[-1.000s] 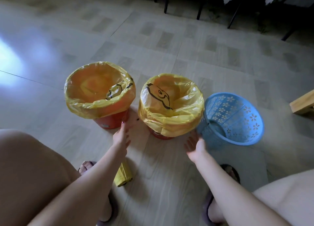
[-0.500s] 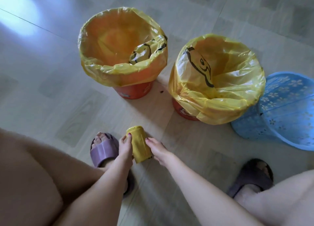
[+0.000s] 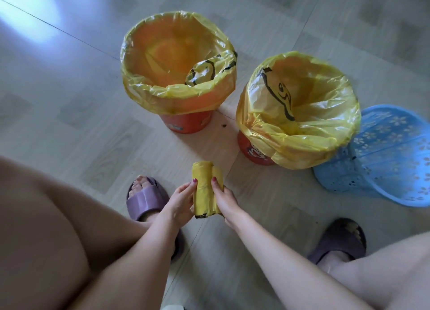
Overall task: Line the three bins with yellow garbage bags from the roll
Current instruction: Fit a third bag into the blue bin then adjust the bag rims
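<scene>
Tiled floor, both hands pinch the yellow plastic garbage-bag roll (image 3: pixel 207 191), long axis pointing away, left hand (image 3: pixel 180 201), right hand (image 3: pixel 224 201); unlined blue perforated plastic bin (image 3: pixel 381 156) lies right-forward, nearer right hand.

Purple slippers (image 3: pixel 145 199) and (image 3: pixel 337 242) are sitting on the pale wood-look floor (image 3: pixel 69 105), with a dark crumb (image 3: pixel 224 125) lying nearby.
</scene>
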